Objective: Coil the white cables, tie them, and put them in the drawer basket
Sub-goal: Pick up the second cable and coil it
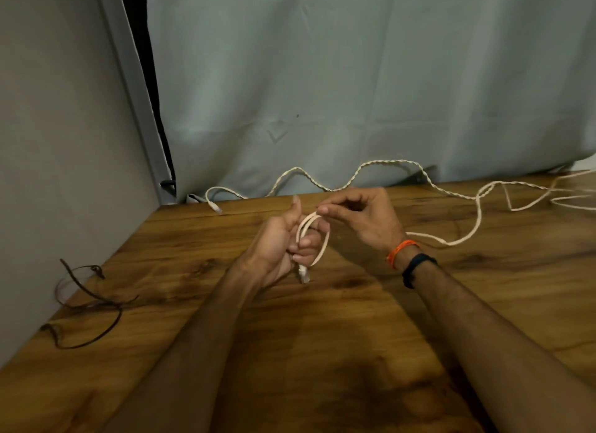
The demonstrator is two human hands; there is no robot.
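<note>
Coiling barely begun, head view: left hand grips first loop of white cable, plug end dangling; right hand pinches the loop's top. Most cable trails across worktop. Tying and storing remain; no basket visible.

Two hands, white cables (count unclear)

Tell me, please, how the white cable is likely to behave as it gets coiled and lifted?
The white cable looks floppy: it snakes in loose waves across the table. It probably springs open unless held, since the left hand grips the small loop. Its trailing length may drag.
</note>
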